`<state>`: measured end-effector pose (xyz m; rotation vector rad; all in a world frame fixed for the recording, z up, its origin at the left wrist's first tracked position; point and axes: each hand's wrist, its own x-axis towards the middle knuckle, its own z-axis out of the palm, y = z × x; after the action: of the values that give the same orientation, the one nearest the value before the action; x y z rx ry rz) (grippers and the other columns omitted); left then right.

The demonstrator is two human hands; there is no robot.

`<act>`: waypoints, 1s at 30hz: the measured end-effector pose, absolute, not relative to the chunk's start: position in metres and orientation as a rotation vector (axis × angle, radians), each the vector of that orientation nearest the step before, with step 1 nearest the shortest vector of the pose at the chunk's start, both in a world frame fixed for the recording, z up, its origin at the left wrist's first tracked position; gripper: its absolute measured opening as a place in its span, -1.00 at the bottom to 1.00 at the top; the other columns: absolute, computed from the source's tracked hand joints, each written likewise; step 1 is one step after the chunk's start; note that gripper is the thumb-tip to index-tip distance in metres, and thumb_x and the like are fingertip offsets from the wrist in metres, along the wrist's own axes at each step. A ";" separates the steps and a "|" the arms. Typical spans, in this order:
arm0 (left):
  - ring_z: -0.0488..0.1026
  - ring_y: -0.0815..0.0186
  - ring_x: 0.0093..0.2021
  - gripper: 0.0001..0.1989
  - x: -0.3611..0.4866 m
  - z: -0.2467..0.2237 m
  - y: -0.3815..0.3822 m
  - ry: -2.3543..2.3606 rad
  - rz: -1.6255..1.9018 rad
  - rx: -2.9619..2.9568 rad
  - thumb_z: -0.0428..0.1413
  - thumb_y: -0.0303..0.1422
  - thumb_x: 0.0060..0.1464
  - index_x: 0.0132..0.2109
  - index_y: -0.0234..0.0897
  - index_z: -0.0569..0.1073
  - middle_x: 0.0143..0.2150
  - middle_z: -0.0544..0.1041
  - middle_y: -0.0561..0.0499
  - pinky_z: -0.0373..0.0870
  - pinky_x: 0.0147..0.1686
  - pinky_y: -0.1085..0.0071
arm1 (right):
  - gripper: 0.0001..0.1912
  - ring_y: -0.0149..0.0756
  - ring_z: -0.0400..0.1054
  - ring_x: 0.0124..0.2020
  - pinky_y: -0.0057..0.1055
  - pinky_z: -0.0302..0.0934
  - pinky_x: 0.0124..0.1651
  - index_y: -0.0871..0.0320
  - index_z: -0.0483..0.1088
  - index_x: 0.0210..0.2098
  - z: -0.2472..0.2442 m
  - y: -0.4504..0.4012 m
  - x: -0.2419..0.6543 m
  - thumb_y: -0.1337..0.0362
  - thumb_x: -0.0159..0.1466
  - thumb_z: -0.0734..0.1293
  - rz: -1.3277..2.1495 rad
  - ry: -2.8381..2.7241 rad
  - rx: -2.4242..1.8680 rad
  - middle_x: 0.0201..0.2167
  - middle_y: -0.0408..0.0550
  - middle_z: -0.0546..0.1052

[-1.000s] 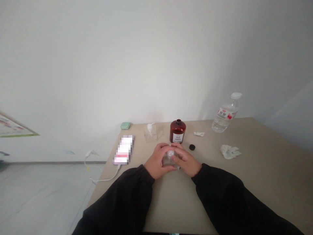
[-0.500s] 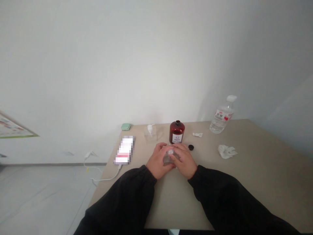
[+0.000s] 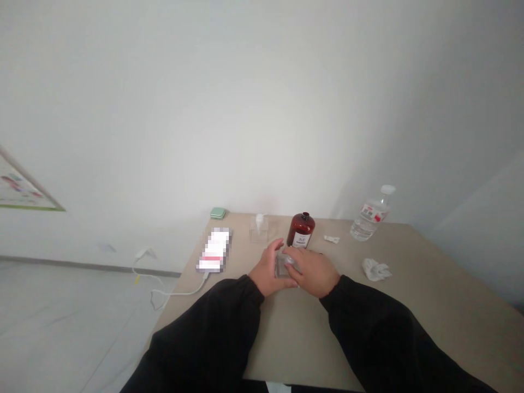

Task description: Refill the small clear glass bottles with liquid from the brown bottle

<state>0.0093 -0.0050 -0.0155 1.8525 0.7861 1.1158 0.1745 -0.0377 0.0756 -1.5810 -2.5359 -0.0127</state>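
A small square clear glass bottle stands on the table between my hands. My left hand grips its near left side, with the fingers spread and pointing up. My right hand lies over its top and right side, covering the neck and any cap. A dark amber bottle with a white label stands just behind my right fingers, close but apart from them. The small black cap seen earlier is hidden behind my right hand.
The beige table holds a clear holder with a white pump, a blurred phone on a white cable, a green case, a small white tube, crumpled tissue and a water bottle.
The view has tilted, so the table sits lower in the picture. My left fingers have opened away from my right hand, and the black cap has gone from sight.
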 end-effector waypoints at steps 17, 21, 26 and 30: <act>0.23 0.42 -0.51 -0.74 -0.014 0.005 0.010 1.221 1.561 1.557 0.01 -0.31 0.19 0.03 -0.21 0.25 -0.45 0.25 0.19 0.16 -0.45 0.49 | -0.76 -0.22 0.43 -0.25 -0.42 0.11 -0.34 0.07 0.51 -0.20 0.202 0.045 0.134 0.26 0.18 0.26 -0.051 -2.498 -1.823 -0.22 -0.04 0.60; 0.23 0.42 -0.53 -0.72 -0.012 0.003 0.011 1.242 1.552 1.568 0.02 -0.36 0.16 0.02 -0.21 0.25 -0.49 0.23 0.22 0.14 -0.46 0.50 | -0.74 -0.19 0.43 -0.20 -0.40 0.16 -0.28 0.10 0.51 -0.19 0.192 0.068 0.126 0.30 0.18 0.24 -0.052 -2.517 -1.841 -0.17 0.01 0.60; 0.23 0.42 -0.53 -0.72 -0.011 0.000 0.013 1.275 1.525 1.589 0.01 -0.41 0.13 0.01 -0.22 0.26 -0.52 0.21 0.23 0.12 -0.46 0.50 | -0.72 -0.15 0.45 -0.13 -0.36 0.21 -0.18 0.14 0.50 -0.16 0.174 0.086 0.117 0.35 0.20 0.23 -0.036 -2.538 -1.897 -0.12 0.08 0.59; 0.25 0.41 -0.54 -0.71 -0.011 -0.001 0.013 1.301 1.504 1.615 0.00 -0.43 0.11 0.01 -0.21 0.27 -0.53 0.22 0.24 0.13 -0.46 0.50 | -0.71 -0.09 0.45 -0.09 -0.32 0.24 -0.13 0.21 0.50 -0.12 0.170 0.094 0.112 0.37 0.23 0.22 -0.026 -2.552 -1.945 -0.10 0.18 0.58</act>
<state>-0.0113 0.0130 -0.0012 1.6148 1.3008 1.5037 0.1119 0.0944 0.1699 -1.9454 -2.5516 -0.0256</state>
